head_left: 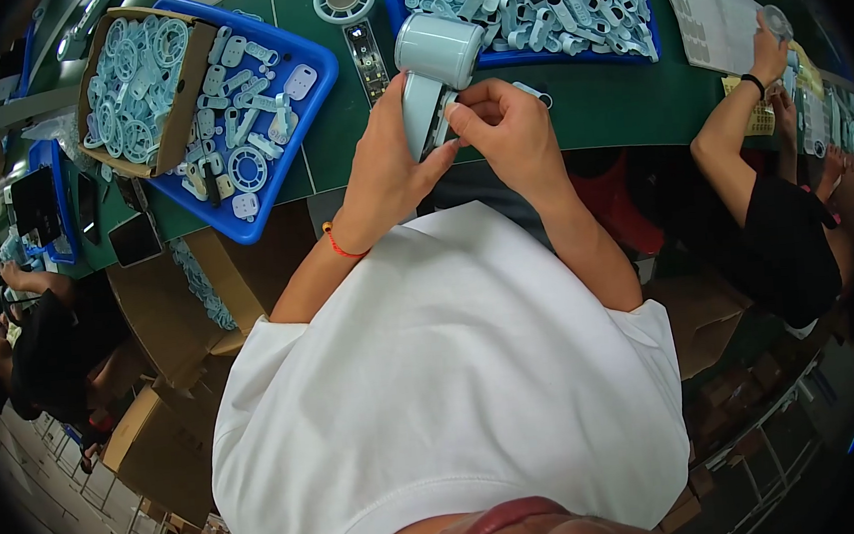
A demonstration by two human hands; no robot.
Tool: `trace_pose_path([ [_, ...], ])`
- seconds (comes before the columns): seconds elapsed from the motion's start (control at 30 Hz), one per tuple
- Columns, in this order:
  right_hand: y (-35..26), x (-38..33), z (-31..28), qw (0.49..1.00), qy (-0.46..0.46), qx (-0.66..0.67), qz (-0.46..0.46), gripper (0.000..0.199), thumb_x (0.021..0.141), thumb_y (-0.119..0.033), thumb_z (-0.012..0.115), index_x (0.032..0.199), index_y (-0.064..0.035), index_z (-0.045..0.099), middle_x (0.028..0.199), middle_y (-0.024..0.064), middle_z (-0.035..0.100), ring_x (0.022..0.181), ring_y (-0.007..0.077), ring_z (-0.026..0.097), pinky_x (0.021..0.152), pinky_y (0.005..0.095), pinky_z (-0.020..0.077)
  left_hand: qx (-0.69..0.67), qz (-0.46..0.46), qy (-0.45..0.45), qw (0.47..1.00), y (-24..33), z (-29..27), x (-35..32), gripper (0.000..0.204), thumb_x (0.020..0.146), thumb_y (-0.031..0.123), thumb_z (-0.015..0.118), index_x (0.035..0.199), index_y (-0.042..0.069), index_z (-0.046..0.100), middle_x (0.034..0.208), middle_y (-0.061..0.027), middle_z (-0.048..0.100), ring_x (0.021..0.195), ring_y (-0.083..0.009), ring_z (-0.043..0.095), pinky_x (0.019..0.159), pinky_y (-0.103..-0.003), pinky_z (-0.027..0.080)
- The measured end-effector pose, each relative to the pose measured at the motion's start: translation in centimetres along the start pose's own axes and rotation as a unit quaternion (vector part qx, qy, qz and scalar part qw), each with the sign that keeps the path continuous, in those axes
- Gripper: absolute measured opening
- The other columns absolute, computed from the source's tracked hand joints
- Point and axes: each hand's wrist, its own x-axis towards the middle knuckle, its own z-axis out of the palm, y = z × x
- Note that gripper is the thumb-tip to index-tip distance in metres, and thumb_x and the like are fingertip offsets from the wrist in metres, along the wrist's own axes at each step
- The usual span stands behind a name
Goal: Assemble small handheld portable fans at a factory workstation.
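My left hand (393, 159) grips the handle of a pale blue plastic housing (431, 66) with a round head, held above the edge of the green table (625, 101). My right hand (501, 126) pinches the housing's handle from the right, fingers closed on it, with a small pale blue piece (534, 93) sticking out behind the fingers. A red band circles my left wrist. My white shirt fills the lower middle of the view.
A blue tray (316, 65) of pale blue plastic parts and a cardboard box (147, 83) of round parts sit at the left. Another blue tray (527, 3) of parts lies ahead. A co-worker's arm (736, 112) works at the right; another person sits at far left. Cardboard boxes stand below.
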Motion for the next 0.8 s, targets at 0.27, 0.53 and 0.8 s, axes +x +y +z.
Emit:
trace_pose_path([
  [0.27,-0.6,-0.2,-0.1,1.0,0.0,-0.002,-0.004,0.024,0.083,-0.016,0.065,0.09,0.0063,0.061,0.076,0.0106,0.067,0.066,0.0121,0.064,0.06,0.0241,0.0507,-0.022,0.01,0.013,1.0,0.2,0.1,0.0,0.079,0.072,0.016,0.074,0.134,-0.005,0.029,0.12,-0.0261,0.048,0.106,-0.0387,0.053,0.087,-0.041,0.045],
  [0.53,-1.3,-0.5,0.1,1.0,0.0,-0.02,-0.002,0.023,0.083,-0.016,0.067,0.091,0.0042,0.062,0.075,0.0092,0.067,0.064,0.012,0.064,0.059,0.0225,0.0498,-0.052,-0.035,0.016,0.998,0.2,-0.1,-0.2,0.065,0.072,0.015,0.068,0.126,-0.005,0.039,0.101,-0.0219,0.06,0.088,-0.0342,0.062,0.076,-0.037,0.05],
  [0.8,1.1,0.7,-0.4,0.981,-0.134,0.128,0.059,0.043,0.086,-0.033,0.066,0.111,0.0,0.056,0.09,0.0048,0.062,0.08,0.0105,0.056,0.071,0.0246,0.0458,-0.22,-0.093,-0.052,0.97,-0.1,-0.3,-0.3,0.061,0.076,0.017,0.063,0.127,-0.003,0.038,0.094,-0.0165,0.061,0.075,-0.0243,0.063,0.069,-0.034,0.05],
])
